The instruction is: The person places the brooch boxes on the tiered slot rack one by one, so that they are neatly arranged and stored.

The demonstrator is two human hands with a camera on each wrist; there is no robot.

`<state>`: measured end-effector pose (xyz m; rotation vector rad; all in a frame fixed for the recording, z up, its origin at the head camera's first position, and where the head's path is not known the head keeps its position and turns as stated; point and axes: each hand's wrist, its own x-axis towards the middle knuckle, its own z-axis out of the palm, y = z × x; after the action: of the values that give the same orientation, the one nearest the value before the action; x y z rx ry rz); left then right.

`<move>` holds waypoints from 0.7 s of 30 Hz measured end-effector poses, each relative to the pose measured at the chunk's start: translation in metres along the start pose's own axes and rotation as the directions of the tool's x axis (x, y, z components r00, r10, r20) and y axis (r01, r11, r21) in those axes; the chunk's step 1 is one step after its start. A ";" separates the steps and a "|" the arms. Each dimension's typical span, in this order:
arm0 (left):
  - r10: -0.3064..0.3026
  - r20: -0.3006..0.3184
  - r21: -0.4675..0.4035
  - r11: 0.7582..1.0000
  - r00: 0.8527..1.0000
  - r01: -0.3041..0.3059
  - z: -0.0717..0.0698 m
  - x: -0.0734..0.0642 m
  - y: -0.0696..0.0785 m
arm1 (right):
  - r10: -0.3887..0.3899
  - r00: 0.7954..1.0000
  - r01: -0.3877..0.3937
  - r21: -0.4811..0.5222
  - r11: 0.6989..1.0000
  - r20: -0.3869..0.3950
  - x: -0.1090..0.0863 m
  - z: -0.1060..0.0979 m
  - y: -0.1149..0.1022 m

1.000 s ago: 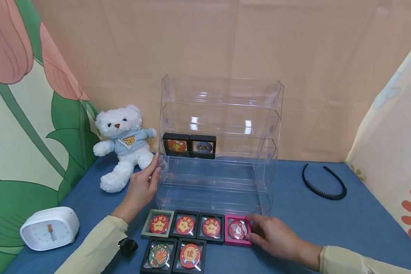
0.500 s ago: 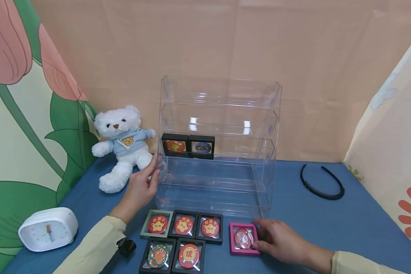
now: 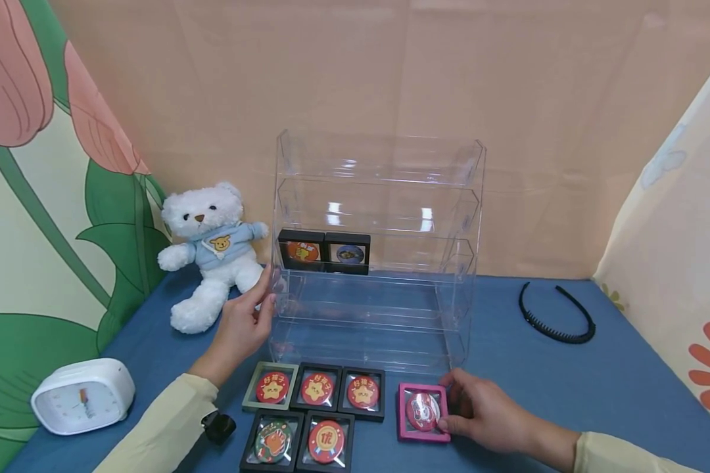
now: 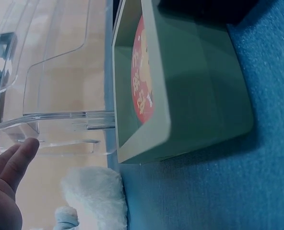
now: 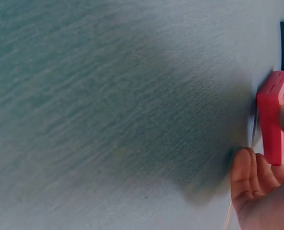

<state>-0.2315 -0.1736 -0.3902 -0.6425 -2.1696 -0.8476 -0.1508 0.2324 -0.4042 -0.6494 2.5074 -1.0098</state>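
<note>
My right hand [image 3: 488, 410] pinches a pink square badge frame [image 3: 403, 430], which holds a round red badge, at its right side. In the right wrist view the thumb overlaps the front of the pink frame [image 5: 271, 120], and the other fingers are at its end. My left hand [image 3: 239, 335] touches the left side of a clear tiered display rack [image 3: 384, 322] with fairly straight fingers. Two black badge frames [image 3: 348, 253] stand side by side at the left of a middle tier. Before the rack lie a pale green frame [image 3: 248, 401] and several black frames [image 3: 362, 415] with round badges.
A white teddy bear [image 3: 213, 259] in a blue top sits left of the rack. A white clock [image 3: 83, 395] stands at the front left. On the right lies a black toothed headband [image 3: 568, 338]. Printed cloths hang behind and beside the blue table [image 3: 526, 381].
My right hand has slid the pink frame a little right and toward me, away from the row of black frames. My left hand has stayed at the rack.
</note>
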 end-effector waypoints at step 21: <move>0.006 -0.008 -0.008 1.000 1.000 -0.006 0.001 -0.002 0.000 | -0.091 0.976 0.112 0.100 0.989 -0.200 -0.008 -0.007 -0.001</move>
<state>-0.2310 -0.1736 -0.3918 -0.6478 -2.1574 -0.8546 -0.1467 0.2399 -0.3977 -0.6808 2.5821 -1.2976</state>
